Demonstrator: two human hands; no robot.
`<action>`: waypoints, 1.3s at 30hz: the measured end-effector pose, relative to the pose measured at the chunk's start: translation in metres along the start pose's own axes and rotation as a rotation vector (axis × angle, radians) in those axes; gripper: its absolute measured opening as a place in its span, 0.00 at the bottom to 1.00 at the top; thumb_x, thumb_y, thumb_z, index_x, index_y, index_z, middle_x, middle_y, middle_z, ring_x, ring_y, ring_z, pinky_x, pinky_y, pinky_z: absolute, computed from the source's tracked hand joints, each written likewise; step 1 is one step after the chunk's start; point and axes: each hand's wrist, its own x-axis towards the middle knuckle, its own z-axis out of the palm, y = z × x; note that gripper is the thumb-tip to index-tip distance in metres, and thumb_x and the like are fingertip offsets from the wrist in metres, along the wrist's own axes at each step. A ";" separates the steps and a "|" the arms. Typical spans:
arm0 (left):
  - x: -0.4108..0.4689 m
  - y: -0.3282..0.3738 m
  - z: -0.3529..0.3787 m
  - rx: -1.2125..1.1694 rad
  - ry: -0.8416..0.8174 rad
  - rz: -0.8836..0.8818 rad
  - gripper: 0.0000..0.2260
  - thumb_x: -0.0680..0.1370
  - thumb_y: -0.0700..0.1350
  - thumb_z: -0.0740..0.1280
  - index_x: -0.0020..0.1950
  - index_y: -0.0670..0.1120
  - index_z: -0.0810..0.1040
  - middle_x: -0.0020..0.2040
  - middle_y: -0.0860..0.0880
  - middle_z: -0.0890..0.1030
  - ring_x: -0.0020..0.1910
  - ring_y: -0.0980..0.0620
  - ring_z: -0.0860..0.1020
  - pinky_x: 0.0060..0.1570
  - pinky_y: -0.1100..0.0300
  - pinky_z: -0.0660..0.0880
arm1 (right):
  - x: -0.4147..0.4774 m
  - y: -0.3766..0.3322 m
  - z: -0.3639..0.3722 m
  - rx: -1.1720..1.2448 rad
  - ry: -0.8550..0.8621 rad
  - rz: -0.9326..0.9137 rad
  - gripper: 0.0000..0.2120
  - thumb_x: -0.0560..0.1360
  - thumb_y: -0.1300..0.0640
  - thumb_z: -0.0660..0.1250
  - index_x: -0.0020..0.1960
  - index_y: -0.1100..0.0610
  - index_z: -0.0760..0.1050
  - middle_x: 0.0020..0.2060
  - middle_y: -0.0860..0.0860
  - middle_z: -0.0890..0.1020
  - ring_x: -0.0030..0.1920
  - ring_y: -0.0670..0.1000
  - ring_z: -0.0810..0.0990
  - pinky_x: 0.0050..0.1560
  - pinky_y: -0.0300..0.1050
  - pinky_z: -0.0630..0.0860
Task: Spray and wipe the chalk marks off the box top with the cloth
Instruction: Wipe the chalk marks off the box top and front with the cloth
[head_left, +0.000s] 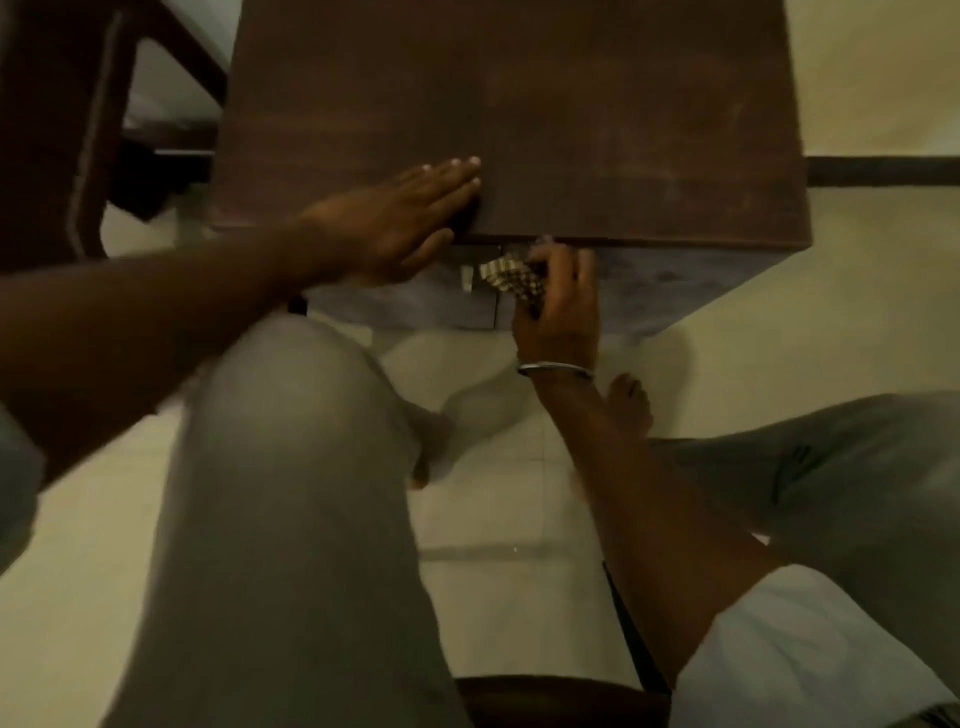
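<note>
A dark brown wooden box (597, 104) stands on the floor in front of me, its flat top filling the upper middle of the view. Faint pale smears show on the right part of the top. My left hand (395, 223) lies flat with straight fingers on the near edge of the top. My right hand (558, 306) is below the front edge, against the box's front face, and grips a crumpled checked cloth (511, 280). No spray bottle is in view.
My knees in grey trousers fill the lower view, with a bare foot (631, 405) near the box. Dark wooden furniture (62, 130) stands at the upper left. The floor is pale tile (831, 322). A dark stool edge (561, 696) shows at the bottom.
</note>
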 end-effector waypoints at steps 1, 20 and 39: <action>-0.005 0.004 -0.003 0.058 -0.040 0.003 0.32 0.80 0.58 0.41 0.81 0.44 0.44 0.82 0.44 0.44 0.80 0.50 0.43 0.77 0.55 0.42 | -0.011 0.009 0.005 0.056 0.036 0.094 0.13 0.71 0.56 0.64 0.53 0.60 0.74 0.50 0.56 0.75 0.49 0.56 0.76 0.46 0.47 0.74; 0.019 0.096 0.099 0.167 0.439 -0.118 0.24 0.83 0.40 0.42 0.80 0.38 0.49 0.80 0.37 0.53 0.79 0.38 0.52 0.78 0.45 0.44 | -0.018 0.037 0.060 0.261 0.267 0.242 0.12 0.69 0.62 0.64 0.50 0.68 0.73 0.46 0.60 0.76 0.47 0.56 0.77 0.47 0.49 0.77; 0.012 0.080 0.128 0.274 0.354 -0.134 0.37 0.75 0.35 0.59 0.80 0.42 0.44 0.81 0.44 0.43 0.80 0.45 0.43 0.78 0.45 0.40 | -0.014 0.030 0.061 0.264 0.251 0.240 0.12 0.69 0.55 0.64 0.42 0.65 0.71 0.40 0.60 0.75 0.39 0.49 0.71 0.41 0.28 0.67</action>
